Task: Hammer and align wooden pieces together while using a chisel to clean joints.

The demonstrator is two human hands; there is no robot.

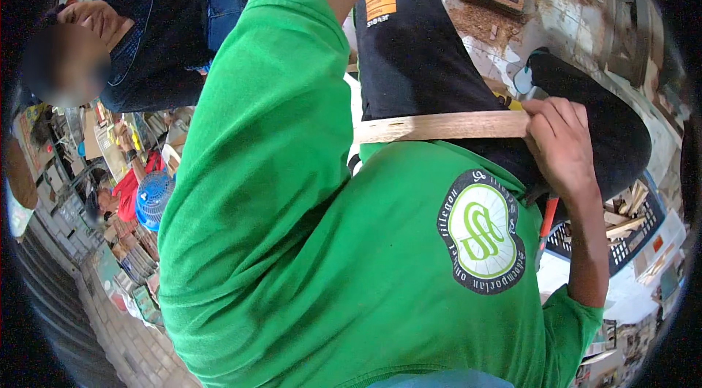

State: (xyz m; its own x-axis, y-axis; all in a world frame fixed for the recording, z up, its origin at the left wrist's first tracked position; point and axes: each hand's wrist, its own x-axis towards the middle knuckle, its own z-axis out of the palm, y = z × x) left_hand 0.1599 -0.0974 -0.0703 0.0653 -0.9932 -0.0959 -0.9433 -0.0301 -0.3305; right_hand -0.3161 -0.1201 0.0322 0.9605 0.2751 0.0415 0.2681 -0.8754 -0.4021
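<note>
right hand (559,136) is gripping one end of a wooden strip (453,126), which is stretching across the black trousers (413,51). it's looking pale, flat and narrow, showing dark streaks towards the green sleeve (270,103). can't tell about the left hand, it's hiding out of view.

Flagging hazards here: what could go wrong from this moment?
The bare right hand grips a pale, flat wooden strip, so splinters may be a risk. The strip's other end disappears behind the green fabric sleeve; if unsupported, it could tilt. The right forearm overlaps a dark blue perforated plastic basket of wood pieces in this view, and might bump it.
</note>
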